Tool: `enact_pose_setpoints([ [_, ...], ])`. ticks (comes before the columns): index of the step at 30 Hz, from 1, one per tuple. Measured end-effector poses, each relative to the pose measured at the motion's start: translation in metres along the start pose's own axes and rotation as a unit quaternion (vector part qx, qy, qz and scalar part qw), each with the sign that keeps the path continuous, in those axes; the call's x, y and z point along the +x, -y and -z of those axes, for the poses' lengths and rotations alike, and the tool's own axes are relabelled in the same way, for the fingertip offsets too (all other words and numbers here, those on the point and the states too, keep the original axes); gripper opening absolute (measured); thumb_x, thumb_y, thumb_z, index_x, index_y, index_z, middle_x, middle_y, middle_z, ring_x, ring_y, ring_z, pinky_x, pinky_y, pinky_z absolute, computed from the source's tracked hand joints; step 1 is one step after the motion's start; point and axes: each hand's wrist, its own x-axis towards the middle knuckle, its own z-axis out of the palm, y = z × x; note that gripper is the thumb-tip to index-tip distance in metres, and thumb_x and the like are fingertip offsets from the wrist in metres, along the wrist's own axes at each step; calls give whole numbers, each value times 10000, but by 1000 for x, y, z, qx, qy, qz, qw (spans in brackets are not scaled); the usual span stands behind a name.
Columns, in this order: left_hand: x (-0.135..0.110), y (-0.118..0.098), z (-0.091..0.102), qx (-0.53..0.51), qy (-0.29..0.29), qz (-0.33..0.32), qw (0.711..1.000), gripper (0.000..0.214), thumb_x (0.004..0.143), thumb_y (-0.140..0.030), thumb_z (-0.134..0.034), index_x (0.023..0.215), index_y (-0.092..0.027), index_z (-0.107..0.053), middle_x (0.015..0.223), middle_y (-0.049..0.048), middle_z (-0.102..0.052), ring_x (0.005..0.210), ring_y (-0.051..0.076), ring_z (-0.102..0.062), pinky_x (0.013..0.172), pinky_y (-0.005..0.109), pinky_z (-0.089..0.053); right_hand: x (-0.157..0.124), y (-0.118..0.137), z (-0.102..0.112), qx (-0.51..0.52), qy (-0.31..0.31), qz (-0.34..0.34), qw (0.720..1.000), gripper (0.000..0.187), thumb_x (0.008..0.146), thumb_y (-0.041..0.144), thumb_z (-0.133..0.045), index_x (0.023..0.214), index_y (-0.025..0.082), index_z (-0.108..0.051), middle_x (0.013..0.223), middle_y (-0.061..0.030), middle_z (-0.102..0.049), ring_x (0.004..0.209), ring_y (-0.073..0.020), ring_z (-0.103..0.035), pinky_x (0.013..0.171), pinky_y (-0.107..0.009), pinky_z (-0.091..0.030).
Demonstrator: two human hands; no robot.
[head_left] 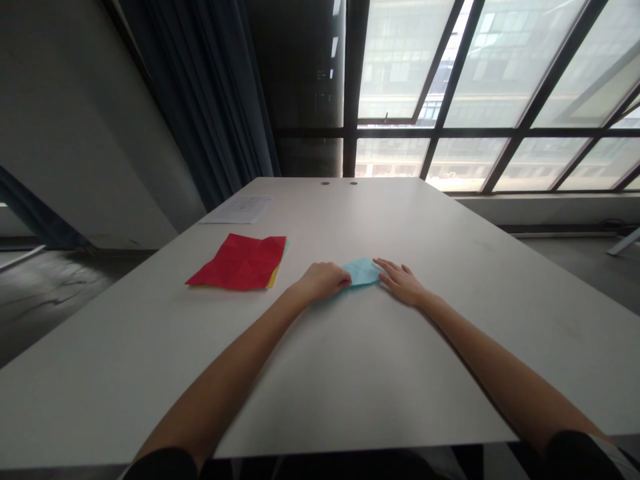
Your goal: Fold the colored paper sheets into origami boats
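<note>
A small light-blue folded paper (362,271) lies on the white table (350,373) between my two hands. My left hand (324,280) rests on its left edge with the fingers curled in and pressed onto the paper. My right hand (400,281) lies flat at the paper's right edge, fingers stretched out and touching it.
A stack of coloured sheets with a creased red one (240,261) on top sits to the left. A white printed sheet (239,209) lies at the table's far left. Dark curtains (210,100) and large windows (490,87) stand behind the table.
</note>
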Motion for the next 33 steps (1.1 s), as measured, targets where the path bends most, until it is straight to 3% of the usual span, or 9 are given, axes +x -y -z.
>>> enact_pose_setpoints([
  [3,2,-1,-2,43,-21,2,999,277,822,-317,-381,894,-266,-644,907,49,-659,833,203,-598,681,280,-397,2,-3,-3,29,-36,-16,999,499,885,477,-132,1341,292,-217,1380,-57,-332,1238,-220,-333,994,-533,-207],
  [9,4,2,-16,57,14,-17,998,349,742,-456,-489,971,-224,-612,959,95,-643,893,250,-585,702,314,-420,2,-6,-5,44,-59,-14,997,477,886,472,-162,1307,285,-286,1338,-62,-389,1217,-220,-357,993,-516,-213],
  [14,6,1,-22,80,24,-11,996,284,791,-325,-407,851,-182,-644,879,114,-650,832,233,-601,695,311,-423,3,-7,-6,30,-61,-7,998,471,889,456,-173,1308,276,-289,1330,-75,-396,1202,-224,-372,977,-506,-241],
  [20,6,-2,-19,59,-18,14,998,226,785,-247,-404,803,-191,-622,874,97,-644,814,232,-599,660,310,-414,3,-10,-7,16,-78,6,997,463,892,422,-196,1323,267,-269,1314,-78,-410,1166,-220,-404,955,-465,-290],
  [23,5,1,-15,8,-32,48,998,158,728,-335,-517,770,-213,-608,872,54,-641,813,217,-586,650,287,-405,4,-11,-9,28,-102,7,994,469,890,418,-210,1324,251,-275,1288,-82,-434,1126,-215,-439,936,-432,-325],
  [26,6,6,-12,-109,-17,50,993,227,631,-417,-614,696,-200,-603,846,28,-638,792,193,-573,629,252,-397,5,-12,-10,61,-125,3,990,476,889,430,-200,1312,236,-298,1261,-83,-459,1077,-205,-480,920,-401,-352],
  [30,8,8,-9,-332,6,42,942,283,616,-426,-616,662,-148,-586,726,26,-621,687,147,-552,574,216,-385,6,-13,-10,91,-137,-7,986,499,883,459,-168,1301,231,-319,1245,-79,-477,1088,-207,-478,922,-382,-357],
  [33,9,6,-7,-413,-6,61,909,308,626,-437,-597,669,-133,-578,624,-1,-561,585,113,-492,509,203,-344,6,-15,-11,90,-138,-8,986,515,883,462,-133,1313,234,-302,1240,-75,-482,1106,-210,-464,927,-378,-354],
])
